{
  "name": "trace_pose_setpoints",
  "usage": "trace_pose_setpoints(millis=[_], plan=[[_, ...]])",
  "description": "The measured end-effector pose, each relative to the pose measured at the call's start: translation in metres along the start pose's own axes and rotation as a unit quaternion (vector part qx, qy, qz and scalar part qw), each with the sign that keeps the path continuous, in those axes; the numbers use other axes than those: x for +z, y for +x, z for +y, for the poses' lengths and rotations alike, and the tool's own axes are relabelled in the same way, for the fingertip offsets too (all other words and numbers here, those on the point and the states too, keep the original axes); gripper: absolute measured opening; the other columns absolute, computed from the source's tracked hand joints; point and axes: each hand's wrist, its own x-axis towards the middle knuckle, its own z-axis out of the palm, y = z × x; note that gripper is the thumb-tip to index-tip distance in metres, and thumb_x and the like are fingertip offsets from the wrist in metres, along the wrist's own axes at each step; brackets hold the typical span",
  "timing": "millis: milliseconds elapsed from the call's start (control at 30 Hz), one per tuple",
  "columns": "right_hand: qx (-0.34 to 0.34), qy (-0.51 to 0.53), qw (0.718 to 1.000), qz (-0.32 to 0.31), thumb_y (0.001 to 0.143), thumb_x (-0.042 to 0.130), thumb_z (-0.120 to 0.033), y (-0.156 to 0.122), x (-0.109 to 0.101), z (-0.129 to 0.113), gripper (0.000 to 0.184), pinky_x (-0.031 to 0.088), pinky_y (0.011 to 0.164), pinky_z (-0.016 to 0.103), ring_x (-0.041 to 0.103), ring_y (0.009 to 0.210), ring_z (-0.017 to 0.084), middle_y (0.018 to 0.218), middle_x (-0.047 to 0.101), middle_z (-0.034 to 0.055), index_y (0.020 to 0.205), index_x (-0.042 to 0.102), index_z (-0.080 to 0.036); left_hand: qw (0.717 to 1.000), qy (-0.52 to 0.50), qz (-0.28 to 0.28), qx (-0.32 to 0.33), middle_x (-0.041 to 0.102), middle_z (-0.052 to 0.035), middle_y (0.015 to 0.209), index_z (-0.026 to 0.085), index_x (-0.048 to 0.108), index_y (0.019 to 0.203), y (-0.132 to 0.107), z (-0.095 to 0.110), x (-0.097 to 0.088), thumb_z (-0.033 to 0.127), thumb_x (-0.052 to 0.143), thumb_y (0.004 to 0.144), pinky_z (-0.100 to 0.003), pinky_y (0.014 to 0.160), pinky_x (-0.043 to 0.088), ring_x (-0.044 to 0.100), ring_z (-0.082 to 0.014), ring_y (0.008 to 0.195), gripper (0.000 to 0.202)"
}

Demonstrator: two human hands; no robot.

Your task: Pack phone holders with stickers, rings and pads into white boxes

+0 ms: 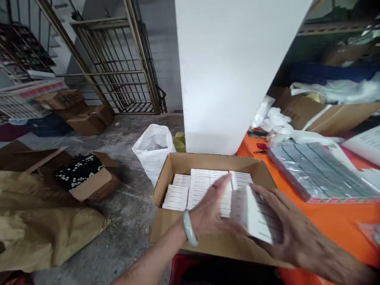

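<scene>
An open cardboard box stands in front of me, filled with several small white boxes laid in rows. My right hand grips a stack of white boxes over the box's right side. My left hand, with a pale green bangle on the wrist, reaches over the box with fingers stretched out, touching the left side of that stack. Motion blurs both hands somewhat.
An orange table on the right carries a shrink-wrapped grey pack, plastic bags and a brown carton. A white pillar rises behind. The concrete floor on the left holds a white bag, an open carton of dark items and brown paper.
</scene>
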Motion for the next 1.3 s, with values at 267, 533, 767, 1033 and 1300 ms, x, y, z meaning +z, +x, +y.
trace_pose_setpoints(millis=[267, 533, 767, 1033, 1300], plan=[[-0.002, 0.04, 0.997, -0.071, 0.057, 0.076, -0.041, 0.131, 0.072, -0.035, 0.089, 0.044, 0.089, 0.049, 0.05, 0.104, 0.034, 0.112, 0.053, 0.0128, 0.135, 0.037, -0.022, 0.927, 0.289, 0.059, -0.23, 0.058, -0.0154, 0.128, 0.019, 0.06, 0.118, -0.04, -0.132, -0.04, 0.039, 0.051, 0.083, -0.057, 0.107, 0.029, 0.041, -0.0364, 0.13, 0.041], [-0.045, 0.046, 0.992, -0.111, 0.055, 0.075, -0.039, 0.179, 0.145, -0.053, 0.093, 0.04, 0.086, 0.047, 0.047, 0.099, 0.033, 0.113, 0.05, 0.0132, 0.137, 0.035, -0.018, 0.923, 0.286, 0.073, -0.247, 0.054, -0.0224, 0.13, 0.008, 0.048, 0.13, -0.06, -0.136, -0.012, 0.037, 0.055, 0.081, -0.055, 0.108, 0.03, 0.041, -0.0384, 0.129, 0.057], [-0.087, -0.026, 0.987, -0.129, 0.057, 0.074, -0.039, 0.186, 0.18, -0.06, 0.096, 0.036, 0.086, 0.046, 0.044, 0.097, 0.033, 0.115, 0.049, 0.0195, 0.137, 0.035, -0.004, 0.917, 0.274, 0.083, -0.277, 0.04, -0.0226, 0.144, 0.007, 0.041, 0.138, -0.062, -0.138, -0.004, 0.037, 0.057, 0.081, -0.054, 0.111, 0.027, 0.028, -0.0392, 0.137, 0.067], [-0.108, -0.066, 0.98, -0.156, 0.058, 0.074, -0.042, 0.191, 0.178, -0.062, 0.096, 0.037, 0.083, 0.042, 0.044, 0.095, 0.03, 0.111, 0.05, 0.0163, 0.137, 0.035, -0.004, 0.887, 0.341, 0.012, -0.313, 0.034, -0.022, 0.148, 0.002, 0.034, 0.141, -0.058, -0.119, -0.007, 0.036, 0.046, 0.089, -0.049, 0.113, 0.027, 0.028, -0.036, 0.138, 0.063], [-0.103, -0.089, 0.976, -0.169, 0.056, 0.075, -0.042, 0.19, 0.188, -0.056, 0.097, 0.035, 0.085, 0.042, 0.043, 0.096, 0.031, 0.112, 0.05, 0.0181, 0.137, 0.038, -0.003, 0.882, 0.342, 0.014, -0.325, 0.033, -0.0217, 0.148, 0.003, 0.031, 0.143, -0.058, -0.115, -0.007, 0.041, 0.047, 0.088, -0.049, 0.113, 0.025, 0.025, -0.0357, 0.139, 0.068]])
